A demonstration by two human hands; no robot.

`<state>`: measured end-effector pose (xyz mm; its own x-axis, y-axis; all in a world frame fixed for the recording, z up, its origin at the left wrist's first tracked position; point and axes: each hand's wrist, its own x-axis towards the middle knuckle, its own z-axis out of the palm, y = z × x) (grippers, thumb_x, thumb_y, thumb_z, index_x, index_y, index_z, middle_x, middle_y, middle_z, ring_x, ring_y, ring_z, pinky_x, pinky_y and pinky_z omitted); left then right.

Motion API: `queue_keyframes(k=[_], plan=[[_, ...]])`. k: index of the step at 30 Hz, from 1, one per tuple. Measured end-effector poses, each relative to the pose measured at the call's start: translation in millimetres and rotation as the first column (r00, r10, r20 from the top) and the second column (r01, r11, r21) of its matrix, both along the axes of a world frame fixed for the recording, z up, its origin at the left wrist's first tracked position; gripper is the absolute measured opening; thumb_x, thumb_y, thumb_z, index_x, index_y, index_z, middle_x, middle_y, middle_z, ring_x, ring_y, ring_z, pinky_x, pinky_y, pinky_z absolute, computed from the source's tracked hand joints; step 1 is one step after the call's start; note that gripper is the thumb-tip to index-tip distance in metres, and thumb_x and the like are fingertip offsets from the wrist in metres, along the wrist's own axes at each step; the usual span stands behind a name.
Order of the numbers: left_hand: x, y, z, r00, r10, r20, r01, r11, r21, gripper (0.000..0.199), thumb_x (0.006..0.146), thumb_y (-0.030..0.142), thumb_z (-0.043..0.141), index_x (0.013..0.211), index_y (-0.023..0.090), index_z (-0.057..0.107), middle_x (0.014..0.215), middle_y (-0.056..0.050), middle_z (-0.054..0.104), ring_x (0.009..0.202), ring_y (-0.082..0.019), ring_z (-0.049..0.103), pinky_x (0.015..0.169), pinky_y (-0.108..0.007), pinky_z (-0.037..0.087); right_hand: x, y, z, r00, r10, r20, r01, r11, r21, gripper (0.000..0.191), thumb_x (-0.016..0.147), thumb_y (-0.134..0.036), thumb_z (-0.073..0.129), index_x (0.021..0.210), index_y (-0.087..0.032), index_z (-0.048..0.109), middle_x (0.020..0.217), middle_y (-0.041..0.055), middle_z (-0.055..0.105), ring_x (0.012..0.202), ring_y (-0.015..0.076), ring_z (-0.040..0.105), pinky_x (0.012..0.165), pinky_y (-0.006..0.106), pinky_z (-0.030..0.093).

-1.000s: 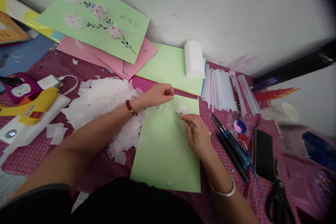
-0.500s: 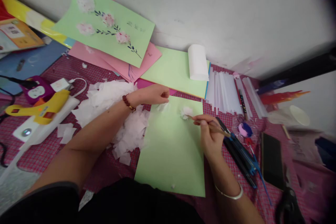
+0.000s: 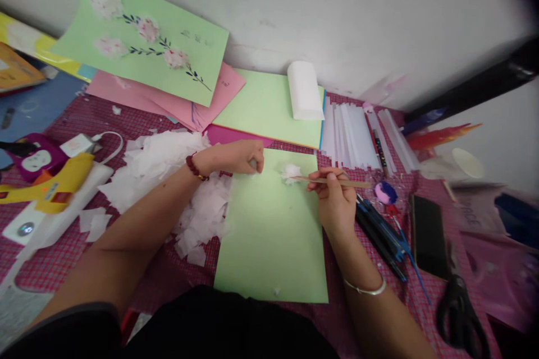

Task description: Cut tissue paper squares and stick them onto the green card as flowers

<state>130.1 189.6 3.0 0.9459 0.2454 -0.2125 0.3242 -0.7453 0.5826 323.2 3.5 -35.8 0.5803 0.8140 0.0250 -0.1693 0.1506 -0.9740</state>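
Note:
A light green sheet (image 3: 269, 235) lies in front of me with a small crumpled white paper tuft (image 3: 291, 173) near its top edge. My right hand (image 3: 336, 193) pinches a thin wooden stick (image 3: 349, 183), whose tip meets the tuft. Over the sheet's upper left corner, my left hand (image 3: 246, 157) is closed with curled fingers; whatever it may hold is hidden. Beneath and beside my left forearm spreads a heap of small white paper squares (image 3: 155, 151). A tiny white scrap (image 3: 277, 291) rests near the sheet's bottom edge.
A green picture with paper blossoms (image 3: 160, 50) leans at the back left. Tissue pack (image 3: 305, 90) and white strips (image 3: 351, 134) lie at the back. A yellow glue gun (image 3: 67, 182) sits left, on a power strip. Pens (image 3: 381, 235), phone (image 3: 428, 235) and scissors (image 3: 461, 314) are right.
The view has shifted, moving the desk items leftward. My left hand has come slightly lower over the sheet, and the white paper at its fingertips no longer shows. The stick lies more level.

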Motion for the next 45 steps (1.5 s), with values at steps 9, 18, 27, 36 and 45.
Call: queue_keyframes(k=[9,18,27,36,45], plan=[[-4.8,-3.8,28.5,0.964,0.140,0.225,-0.096,0.976,-0.196,0.011,0.078,0.015,0.054,0.079,0.018,0.065,0.115,-0.005,0.064,0.104,-0.016,0.059,0.094,-0.028,0.042,0.6,2.0,-3.4,0.997,0.059,0.041,-0.058,0.998,-0.022,0.016,0.093,-0.035,0.056,0.093,-0.021,0.061,0.091,0.0040,0.069,0.068,0.0155,0.066,0.067,0.035,0.057],[-6.9,1.8,4.0,0.994,0.013,0.111,-0.008,0.999,-0.043,0.041,0.070,-0.001,0.050,0.096,0.021,0.073,0.134,-0.008,0.056,0.127,-0.023,0.049,0.106,-0.036,0.037,-2.2,-2.6,4.3,1.000,0.007,0.029,-0.009,0.997,0.074,0.013,0.092,-0.030,0.056,0.090,-0.021,0.064,0.084,0.0019,0.068,0.063,0.0140,0.063,0.062,0.032,0.053],[4.4,-8.6,8.4,0.931,0.184,0.315,-0.165,0.982,-0.088,0.004,0.078,0.020,0.063,0.081,0.017,0.064,0.108,-0.008,0.064,0.106,-0.020,0.058,0.096,-0.036,0.043,1.9,-1.3,3.0,0.988,-0.073,0.133,0.063,0.995,0.076,0.013,0.095,-0.029,0.046,0.089,-0.024,0.057,0.072,-0.0013,0.059,0.053,0.0121,0.054,0.050,0.027,0.047],[39.9,-48.3,-29.6,0.915,0.256,0.311,-0.277,0.960,0.027,0.009,0.079,0.015,0.057,0.071,0.017,0.060,0.078,-0.003,0.064,0.079,-0.017,0.056,0.072,-0.031,0.041,-6.3,-8.5,3.1,0.872,0.090,0.481,-0.108,0.994,0.010,0.015,0.096,-0.029,0.051,0.093,-0.022,0.064,0.085,0.0029,0.065,0.067,0.0147,0.060,0.061,0.031,0.052],[39.7,-45.7,-33.7,0.914,0.239,0.328,-0.279,0.957,0.081,0.011,0.079,0.015,0.055,0.072,0.016,0.063,0.078,-0.005,0.065,0.077,-0.018,0.056,0.071,-0.031,0.040,-7.1,-10.7,8.4,0.850,-0.031,0.526,0.004,0.999,0.053,0.016,0.097,-0.032,0.050,0.094,-0.022,0.063,0.081,0.0029,0.066,0.064,0.0147,0.060,0.060,0.031,0.052]])
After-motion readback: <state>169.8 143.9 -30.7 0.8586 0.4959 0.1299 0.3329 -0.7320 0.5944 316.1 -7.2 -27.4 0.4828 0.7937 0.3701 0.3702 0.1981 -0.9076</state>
